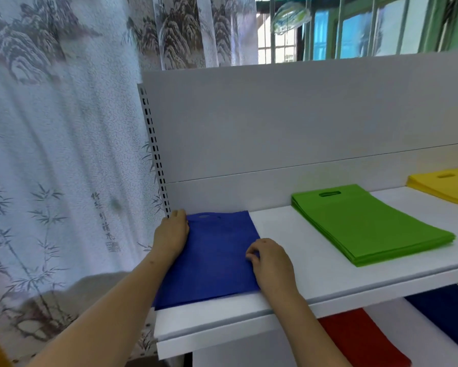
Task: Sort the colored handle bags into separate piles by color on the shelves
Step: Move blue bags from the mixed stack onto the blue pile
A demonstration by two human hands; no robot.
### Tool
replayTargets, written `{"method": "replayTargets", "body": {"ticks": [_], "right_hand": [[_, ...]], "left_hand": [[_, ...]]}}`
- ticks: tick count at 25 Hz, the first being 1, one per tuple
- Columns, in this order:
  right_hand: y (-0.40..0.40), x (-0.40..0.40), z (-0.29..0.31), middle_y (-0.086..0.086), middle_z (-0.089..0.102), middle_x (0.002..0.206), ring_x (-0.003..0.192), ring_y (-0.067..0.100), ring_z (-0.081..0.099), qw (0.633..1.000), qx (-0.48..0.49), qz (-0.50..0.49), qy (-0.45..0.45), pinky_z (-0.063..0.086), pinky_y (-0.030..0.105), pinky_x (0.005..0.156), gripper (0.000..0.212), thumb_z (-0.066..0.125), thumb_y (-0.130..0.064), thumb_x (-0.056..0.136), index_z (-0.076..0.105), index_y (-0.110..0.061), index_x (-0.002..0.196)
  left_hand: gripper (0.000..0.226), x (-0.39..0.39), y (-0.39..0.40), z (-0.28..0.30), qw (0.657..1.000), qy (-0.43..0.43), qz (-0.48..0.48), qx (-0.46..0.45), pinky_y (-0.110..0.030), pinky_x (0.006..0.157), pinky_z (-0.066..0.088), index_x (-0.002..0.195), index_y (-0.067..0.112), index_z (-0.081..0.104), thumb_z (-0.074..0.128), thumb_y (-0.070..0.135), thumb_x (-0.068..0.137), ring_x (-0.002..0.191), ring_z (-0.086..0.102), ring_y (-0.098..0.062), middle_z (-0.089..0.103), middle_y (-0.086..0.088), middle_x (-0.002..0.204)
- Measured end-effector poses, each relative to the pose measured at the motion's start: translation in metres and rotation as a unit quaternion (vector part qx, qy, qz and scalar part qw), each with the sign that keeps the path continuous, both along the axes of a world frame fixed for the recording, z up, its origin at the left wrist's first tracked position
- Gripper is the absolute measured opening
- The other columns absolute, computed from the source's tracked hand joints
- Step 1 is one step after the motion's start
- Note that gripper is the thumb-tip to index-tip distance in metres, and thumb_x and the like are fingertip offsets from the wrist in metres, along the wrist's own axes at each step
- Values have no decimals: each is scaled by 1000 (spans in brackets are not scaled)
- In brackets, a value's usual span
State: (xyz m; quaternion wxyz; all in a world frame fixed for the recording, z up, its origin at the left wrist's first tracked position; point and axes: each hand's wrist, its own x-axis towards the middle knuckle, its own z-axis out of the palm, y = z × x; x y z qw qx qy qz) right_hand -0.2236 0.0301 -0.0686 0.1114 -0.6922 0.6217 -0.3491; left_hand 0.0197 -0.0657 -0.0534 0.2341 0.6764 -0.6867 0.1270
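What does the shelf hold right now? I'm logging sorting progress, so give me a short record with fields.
upper shelf: three piles, set apart from each other
blue pile: left end, under both hands
green pile: middle, handle cutout toward the back panel
yellow pile: right end, partly out of frame
lower shelf: red bags and dark blue bags, partly hidden
left hand: rests on the blue pile's left edge
right hand: on the pile's right edge, fingers curled

hands (172,234) on blue bags (217,258), white shelf (288,229)
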Motion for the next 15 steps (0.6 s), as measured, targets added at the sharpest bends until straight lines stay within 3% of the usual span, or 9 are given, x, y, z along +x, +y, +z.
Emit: {"method": "replayTargets", "body": {"ticks": [3,6,8,10,12,13,15], "right_hand": [[13,-7,1,-5,63,101,89,13,58,997,11,-28,-68,47,22,77,7,58,-24,93,63,-21,97],[29,-7,0,-1,59,121,108,17,57,982,59,-28,-175,47,27,88,52,64,-36,89,45,-17,134],[37,-8,2,2,62,114,101,18,60,960,65,-52,-268,47,25,82,59,67,-31,88,41,-15,138],[45,-14,3,-1,66,95,90,18,62,945,55,-70,-314,45,26,74,36,66,-25,88,56,-14,121],[58,-19,7,-2,64,76,76,18,60,935,40,-56,-347,44,29,66,7,64,-20,88,64,-14,86],[65,-22,8,0,61,70,69,17,56,932,24,-50,-357,42,30,64,15,63,-19,89,60,-14,74],[81,-33,8,8,58,72,67,17,50,924,-15,-73,-375,37,33,62,20,57,-19,91,53,-11,73]], "left_hand": [[14,-6,11,31,986,155,-62,-20,-31,57,36,88,9,48,43,16,98,69,50,-20,55,-7,88],[11,-14,29,54,953,287,-97,-20,-20,60,39,86,11,59,55,19,93,72,54,-10,61,0,82],[12,-17,43,62,922,369,-119,-21,-18,65,43,87,12,66,61,23,92,77,59,-10,66,3,85],[17,-24,58,69,878,457,-139,-22,-21,72,48,91,13,72,65,28,90,84,63,-11,70,3,89],[16,-34,69,78,830,534,-155,-30,-24,80,51,98,13,74,67,25,90,92,65,-15,71,2,93],[16,-40,75,83,804,570,-167,-30,-24,84,51,103,13,73,68,19,89,97,64,-16,71,1,97],[28,-53,80,92,770,609,-188,-15,-27,88,52,112,18,69,68,6,87,107,60,-18,64,-4,115]]}}
